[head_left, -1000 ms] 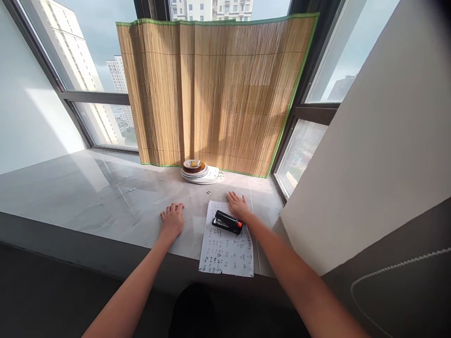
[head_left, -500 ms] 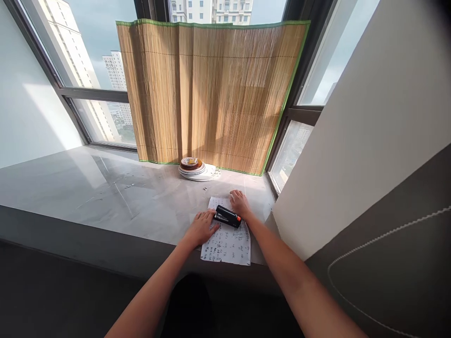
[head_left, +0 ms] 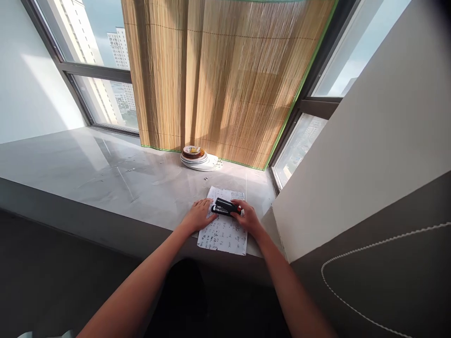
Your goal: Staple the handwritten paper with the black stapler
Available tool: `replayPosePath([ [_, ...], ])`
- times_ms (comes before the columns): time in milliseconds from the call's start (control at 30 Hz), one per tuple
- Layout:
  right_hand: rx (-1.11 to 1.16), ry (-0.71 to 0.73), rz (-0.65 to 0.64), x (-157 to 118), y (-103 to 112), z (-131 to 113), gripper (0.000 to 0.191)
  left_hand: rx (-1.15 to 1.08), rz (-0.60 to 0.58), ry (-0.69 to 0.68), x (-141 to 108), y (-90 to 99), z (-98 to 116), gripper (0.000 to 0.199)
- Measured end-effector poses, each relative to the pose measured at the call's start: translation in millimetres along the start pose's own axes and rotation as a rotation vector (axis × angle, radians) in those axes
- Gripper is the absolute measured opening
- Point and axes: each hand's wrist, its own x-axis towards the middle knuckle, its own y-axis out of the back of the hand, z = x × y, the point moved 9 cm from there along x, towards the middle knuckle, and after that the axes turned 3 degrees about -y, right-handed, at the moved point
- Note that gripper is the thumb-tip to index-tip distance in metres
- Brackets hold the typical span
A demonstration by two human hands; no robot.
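Observation:
A black stapler [head_left: 222, 206] with a red spot at its rear end lies over a handwritten sheet of paper [head_left: 225, 238]. My right hand [head_left: 249, 218] grips the stapler's rear end between thumb and fingers. On the paper's left edge, my left hand [head_left: 198, 216] lies flat with the thumb apart from the fingers, close to the stapler's front end. The sheet rests on the grey window ledge [head_left: 155, 192], its near edge reaching over the ledge's front. Just beyond the paper sits a tiny metallic bit [head_left: 206, 178].
A stack of plates [head_left: 193, 158] stands at the back of the ledge, against a bamboo blind [head_left: 218, 84] with green edging. A white wall [head_left: 352, 141] slopes in on the right, and a beaded cord [head_left: 373, 244] hangs before it. Small scraps lie on the left of the ledge.
My right hand has moved from the paper beside the stapler onto its rear end and now holds it. The left hand stays on the paper's left edge. The camera has tilted down.

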Motion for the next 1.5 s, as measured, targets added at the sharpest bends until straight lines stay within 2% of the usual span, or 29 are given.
replayPosePath([
  [133,0.084,-0.020,0.117,-3,12,4,0.017,0.002,0.003,0.006,-1,1.0,-1,0.056],
  [233,0.063,-0.032,0.146,-6,17,5,0.036,-0.021,0.005,0.017,-2,1.8,-2,0.060],
  [400,0.031,-0.081,0.220,-11,23,11,0.032,-0.069,0.006,0.057,-2,0.6,-7,0.067],
  [567,0.017,-0.044,0.217,-9,22,10,0.032,-0.079,0.022,0.060,-1,1.3,-8,0.068],
  [800,-0.012,-0.044,0.202,-9,19,10,0.033,-0.106,0.045,0.080,-1,6.3,-9,0.060],
  [933,-0.008,-0.047,0.195,-2,19,0,0.022,-0.167,0.067,0.086,-2,10.0,-9,0.061],
  [967,-0.011,-0.043,0.168,2,15,-3,0.028,-0.205,0.070,0.092,-3,10.6,-11,0.063],
  [1033,-0.041,-0.035,0.065,11,2,-9,0.044,-0.333,0.089,0.106,-4,12.3,-17,0.066],
  [1067,-0.068,-0.037,0.008,15,-7,-11,0.044,-0.428,0.114,0.116,-5,13.9,-22,0.065],
  [1133,-0.133,-0.046,-0.052,21,-18,-15,0.032,-0.689,0.207,0.167,-6,18.1,-37,0.056],
  [1233,-0.242,0.033,0.037,25,-20,-38,0.025,-1.228,0.400,0.363,-12,14.4,-70,0.031],
  [1300,-0.351,0.204,0.105,23,-25,-69,0.027,-1.472,0.470,0.467,-15,7.4,-82,0.023],
  [1400,-0.570,0.527,0.096,12,-54,-116,0.031,-1.734,0.480,0.559,-16,-1.5,-86,0.029],
  [1500,-0.727,0.746,0.073,2,-85,-138,0.034,-2.019,0.478,0.608,-19,-7.0,-84,0.034],
])
